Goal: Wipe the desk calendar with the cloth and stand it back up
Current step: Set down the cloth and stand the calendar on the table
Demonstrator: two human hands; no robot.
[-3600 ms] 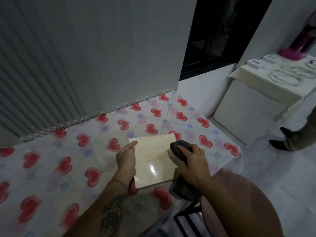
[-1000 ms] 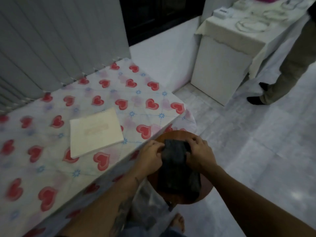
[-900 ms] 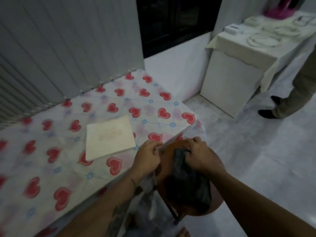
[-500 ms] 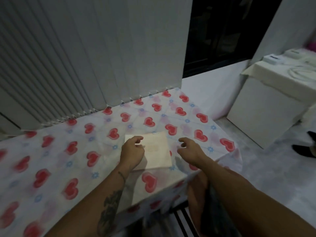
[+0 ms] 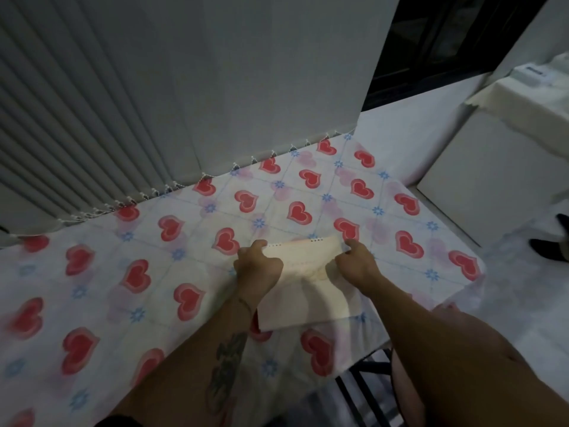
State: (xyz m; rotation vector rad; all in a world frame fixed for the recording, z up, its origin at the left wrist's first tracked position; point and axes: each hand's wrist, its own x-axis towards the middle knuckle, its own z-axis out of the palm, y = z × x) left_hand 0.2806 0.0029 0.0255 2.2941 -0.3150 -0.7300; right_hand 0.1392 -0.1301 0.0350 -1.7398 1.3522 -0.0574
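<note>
Your left hand is closed around the far-left corner of the cream, rectangular card desk calendar, thumb on top and fingers curled under the edge. Your right hand pinches the far-right corner the same way. The calendar's far edge, the one with the row of small binding holes, is lifted off the table at 12 o'clock from your hands, while its near edge rests on the white plastic tablecloth printed with red hearts and blue flowers, toward 6 o'clock. It sits near the table's right front corner. Grey vertical blinds hang along the table's far side at 11 o'clock. A white cabinet stands on the floor at 2 o'clock, well apart from the table.
</note>
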